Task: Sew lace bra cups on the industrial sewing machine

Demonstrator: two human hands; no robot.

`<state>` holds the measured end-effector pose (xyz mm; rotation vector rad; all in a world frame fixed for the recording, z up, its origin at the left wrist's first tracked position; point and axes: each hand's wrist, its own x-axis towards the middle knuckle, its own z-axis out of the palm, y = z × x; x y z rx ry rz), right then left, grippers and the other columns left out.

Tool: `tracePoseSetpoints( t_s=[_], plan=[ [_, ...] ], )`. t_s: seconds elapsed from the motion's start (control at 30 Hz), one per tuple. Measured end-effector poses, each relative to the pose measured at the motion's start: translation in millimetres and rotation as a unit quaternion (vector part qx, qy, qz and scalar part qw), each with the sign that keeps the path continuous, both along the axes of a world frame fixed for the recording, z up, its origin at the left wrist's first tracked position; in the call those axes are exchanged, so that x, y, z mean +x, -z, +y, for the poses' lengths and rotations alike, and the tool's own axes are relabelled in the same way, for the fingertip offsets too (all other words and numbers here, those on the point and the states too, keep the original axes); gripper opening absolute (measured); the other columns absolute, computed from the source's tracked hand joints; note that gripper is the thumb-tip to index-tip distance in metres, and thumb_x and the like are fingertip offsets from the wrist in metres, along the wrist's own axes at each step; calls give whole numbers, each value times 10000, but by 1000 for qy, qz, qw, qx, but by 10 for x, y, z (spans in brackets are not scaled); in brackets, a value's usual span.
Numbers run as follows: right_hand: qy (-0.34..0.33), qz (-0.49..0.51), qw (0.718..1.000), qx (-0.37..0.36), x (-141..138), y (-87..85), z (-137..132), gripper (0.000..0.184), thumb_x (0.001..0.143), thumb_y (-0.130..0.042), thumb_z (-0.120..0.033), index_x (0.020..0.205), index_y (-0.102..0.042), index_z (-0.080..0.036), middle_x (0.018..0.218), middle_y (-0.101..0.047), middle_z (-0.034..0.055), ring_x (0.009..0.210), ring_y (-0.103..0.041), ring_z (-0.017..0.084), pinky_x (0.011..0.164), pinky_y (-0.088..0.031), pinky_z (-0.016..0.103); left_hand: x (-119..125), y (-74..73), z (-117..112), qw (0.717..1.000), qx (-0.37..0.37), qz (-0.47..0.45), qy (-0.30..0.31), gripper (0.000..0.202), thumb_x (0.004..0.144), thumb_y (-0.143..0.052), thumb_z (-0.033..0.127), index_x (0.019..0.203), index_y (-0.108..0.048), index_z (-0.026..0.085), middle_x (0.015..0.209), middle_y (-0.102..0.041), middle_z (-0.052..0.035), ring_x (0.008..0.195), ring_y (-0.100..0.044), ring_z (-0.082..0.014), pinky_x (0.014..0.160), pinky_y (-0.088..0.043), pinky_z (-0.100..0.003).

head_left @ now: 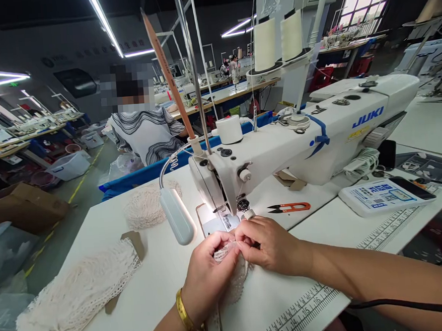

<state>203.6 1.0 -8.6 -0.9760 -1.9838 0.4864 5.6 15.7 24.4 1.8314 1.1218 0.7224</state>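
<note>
My left hand (213, 269), with a gold bangle at the wrist, pinches a piece of cream lace (236, 280) that hangs down toward the table. Fingertips of my right hand (270, 245) close on the same lace, touching those of the left. Both hands are just in front of the needle area of a white sewing machine (272, 146). The fine detail between the fingertips is hidden. To the right of the needle lie orange-handled thread snips (290, 207). A small lamp (177, 216) shines beside the needle.
A wound bundle of cream lace (78, 291) lies on the left of the table, a second lace pile (148, 206) behind it. A white box (382, 196) with a phone is at right. Printed rulers (295, 314) mark the front edge. Another person (142, 125) sits beyond.
</note>
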Motion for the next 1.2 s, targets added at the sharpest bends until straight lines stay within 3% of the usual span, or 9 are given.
tracePoseSetpoints(
  t_s=[0.17, 0.27, 0.37, 0.6, 0.8, 1.0, 1.2],
  plan=[
    [4, -10, 999, -32, 25, -23, -15, 43, 971, -575, -197, 960, -557, -234, 803, -653, -8, 748, -567, 197, 743, -425, 321, -7, 12, 4, 1000, -10, 3, -9, 239, 906, -672, 435, 954, -798, 238, 958, -822, -25, 894, -756, -254, 827, -585, -347],
    [9, -18, 1000, -6, 26, -9, -13, 56, 979, -558, -182, 1012, -571, -226, 816, -664, -1, 754, -569, 202, 743, -430, 325, -23, 41, 9, 1000, -5, 8, -13, 250, 924, -675, 436, 1016, -827, 260, 1020, -831, -22, 919, -759, -255, 878, -585, -359],
    [20, -29, 999, 19, 17, 18, -10, 67, 984, -527, -166, 977, -553, -227, 811, -655, 2, 745, -549, 202, 737, -420, 327, -45, 69, 15, 1000, 18, 7, -4, 239, 944, -667, 417, 1028, -845, 282, 998, -824, -12, 910, -750, -244, 866, -582, -347],
    [17, -15, 1000, 1, 2, 30, 10, 111, 952, -541, -162, 887, -490, -236, 776, -614, -16, 720, -536, 186, 727, -415, 320, -53, 56, 9, 998, 56, -5, 12, 227, 967, -674, 399, 1073, -845, 293, 999, -804, -22, 919, -735, -236, 826, -579, -331],
    [19, -7, 1000, -17, 8, -28, 4, 125, 966, -516, -176, 874, -463, -242, 759, -574, -18, 734, -523, 194, 731, -425, 328, -51, 59, 23, 998, 61, 3, -21, 235, 960, -674, 433, 909, -832, 266, 903, -772, -20, 859, -707, -231, 790, -554, -333],
    [3, -3, 999, -45, 33, -71, -14, 52, 1016, -575, -269, 1010, -553, -223, 958, -663, 49, 900, -577, 236, 808, -470, 366, -38, 27, 17, 998, 50, 17, -19, 300, 965, -628, 467, 831, -777, 244, 863, -738, -21, 818, -683, -226, 751, -529, -326],
    [2, 1, 997, -83, 11, -35, 15, 126, 1012, -561, -171, 898, -545, -222, 789, -631, -13, 778, -551, 197, 751, -406, 335, -16, 43, 34, 995, 82, 61, -16, 331, 981, -573, 461, 766, -667, 229, 782, -689, -20, 736, -641, -216, 680, -504, -326]
  ],
)
